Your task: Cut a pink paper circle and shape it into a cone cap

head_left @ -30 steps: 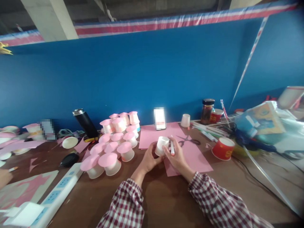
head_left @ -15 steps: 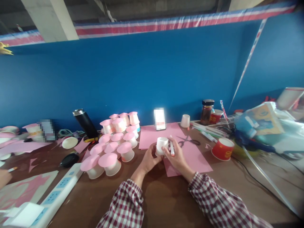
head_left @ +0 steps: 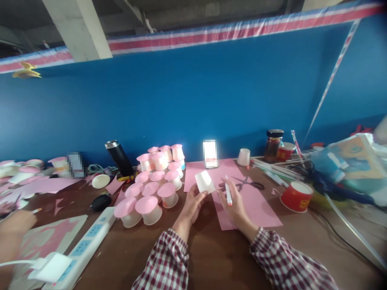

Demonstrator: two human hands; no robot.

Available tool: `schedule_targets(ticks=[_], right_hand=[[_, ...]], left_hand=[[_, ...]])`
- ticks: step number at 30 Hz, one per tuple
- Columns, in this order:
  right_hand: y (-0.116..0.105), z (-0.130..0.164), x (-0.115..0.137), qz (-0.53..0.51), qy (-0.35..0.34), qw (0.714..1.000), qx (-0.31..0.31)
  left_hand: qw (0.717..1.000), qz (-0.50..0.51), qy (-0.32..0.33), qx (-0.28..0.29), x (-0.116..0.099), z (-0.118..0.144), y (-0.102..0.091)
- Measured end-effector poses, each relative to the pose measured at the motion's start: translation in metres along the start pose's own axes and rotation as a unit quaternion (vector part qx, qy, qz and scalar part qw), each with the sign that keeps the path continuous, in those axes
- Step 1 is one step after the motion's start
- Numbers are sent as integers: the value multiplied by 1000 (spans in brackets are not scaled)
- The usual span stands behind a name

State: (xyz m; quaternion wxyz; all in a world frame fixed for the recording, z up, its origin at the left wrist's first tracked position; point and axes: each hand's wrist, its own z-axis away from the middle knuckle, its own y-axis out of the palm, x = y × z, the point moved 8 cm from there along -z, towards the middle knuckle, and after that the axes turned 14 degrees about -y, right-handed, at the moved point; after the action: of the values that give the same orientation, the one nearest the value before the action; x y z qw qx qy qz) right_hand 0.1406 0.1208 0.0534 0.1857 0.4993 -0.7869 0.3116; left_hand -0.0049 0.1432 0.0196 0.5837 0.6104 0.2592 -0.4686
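My left hand (head_left: 192,205) holds a small white paper cup (head_left: 204,181) tilted on its side above the brown table (head_left: 211,257). My right hand (head_left: 234,203) grips a white marker (head_left: 228,192) with a red tip and no longer touches the cup. Both hands hover over a pink paper sheet (head_left: 242,197). A cluster of white cups with pink paper tops (head_left: 155,181) stands just left of my left hand. Black scissors (head_left: 249,184) lie on the pink sheet beyond my right hand.
A red paper cup (head_left: 296,196) stands to the right, with a jar (head_left: 272,145) and a pile of bags behind it. A white power strip (head_left: 81,245), a black flask (head_left: 119,157) and pink paper scraps lie left. Another person's hand (head_left: 16,221) is at the far left.
My right hand let go of the cup and drew away to the right with the marker. My left hand tipped the cup onto its side. The camera shifted slightly left and up.
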Motion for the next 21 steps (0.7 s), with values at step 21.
schedule_targets(ticks=[21], right_hand=[[8, 5, -24, -10, 69, 998, -2]], left_hand=[[989, 107, -70, 68, 15, -5, 8]])
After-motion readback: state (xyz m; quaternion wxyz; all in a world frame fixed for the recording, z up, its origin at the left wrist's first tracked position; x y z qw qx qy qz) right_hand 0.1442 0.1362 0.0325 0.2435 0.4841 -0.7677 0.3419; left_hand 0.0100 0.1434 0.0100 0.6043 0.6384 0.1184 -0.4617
